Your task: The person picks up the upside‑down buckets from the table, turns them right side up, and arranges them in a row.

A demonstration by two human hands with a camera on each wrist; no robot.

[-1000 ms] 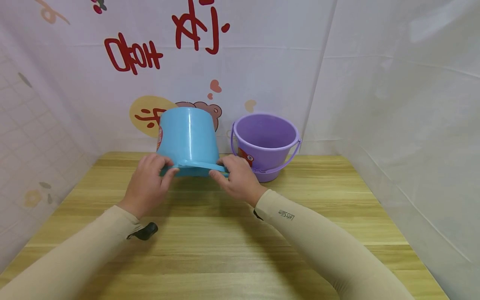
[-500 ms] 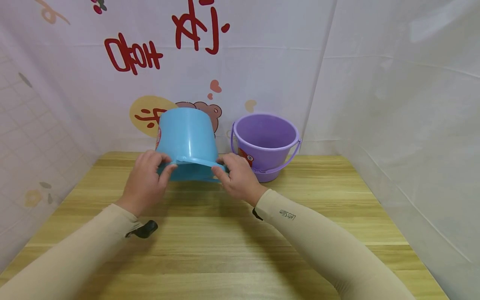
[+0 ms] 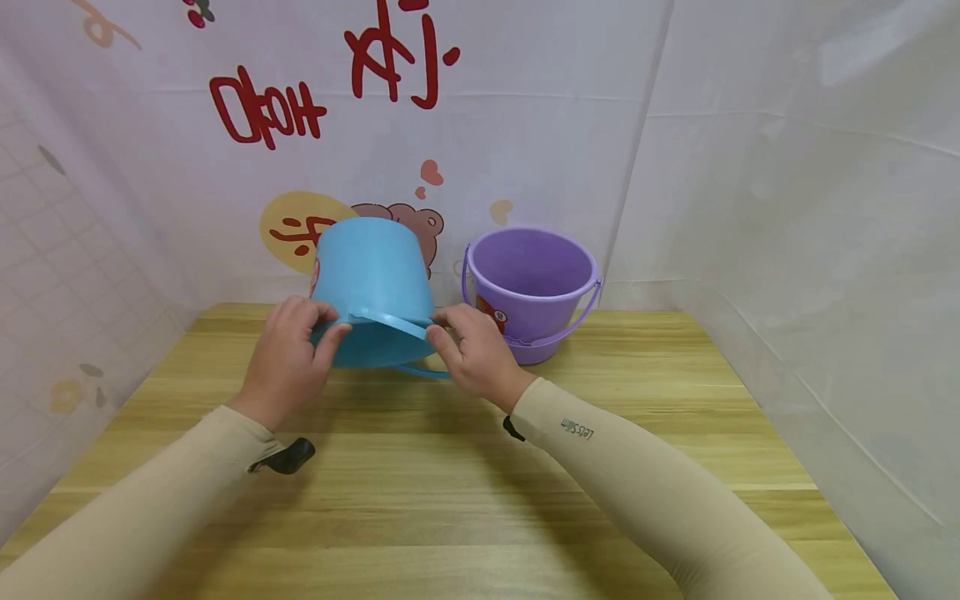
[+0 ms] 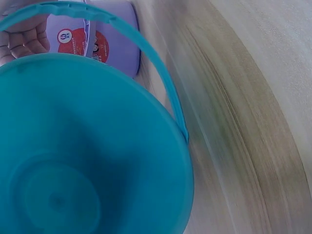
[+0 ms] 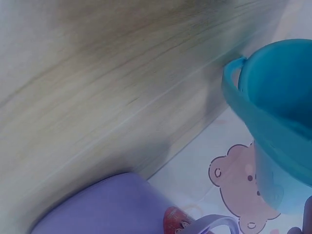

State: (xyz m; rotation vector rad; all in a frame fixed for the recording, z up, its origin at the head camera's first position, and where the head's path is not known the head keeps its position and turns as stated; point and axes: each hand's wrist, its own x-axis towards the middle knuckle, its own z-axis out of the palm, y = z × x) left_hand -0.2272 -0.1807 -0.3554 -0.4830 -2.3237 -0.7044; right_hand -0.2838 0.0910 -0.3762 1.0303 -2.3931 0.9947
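Observation:
A light blue plastic bucket (image 3: 375, 267) is tilted with its mouth down and toward me, its base up near the wall. My left hand (image 3: 285, 358) pinches its rim on the left, thumb at the front. On the right, my right hand (image 3: 480, 350) pinches the bucket's blue handle (image 3: 397, 321), which stands away from the rim. The bucket's inside (image 4: 73, 126) shows bare in the left wrist view, with the handle arching past the rim. The handle also crosses the bucket's mouth in the right wrist view.
A purple bucket (image 3: 532, 308) with a red label stands upright just right of my right hand, its handle lowered to the front. Both rest at the back of a wood-grain table (image 3: 465, 492). A white printed sheet (image 3: 525, 125) hangs close behind, with sheets at both sides.
The blue bucket's mouth has tipped further toward me, so more of its inside shows. Its handle has swung apart from the rim. Both hands moved slightly; the purple bucket stayed put.

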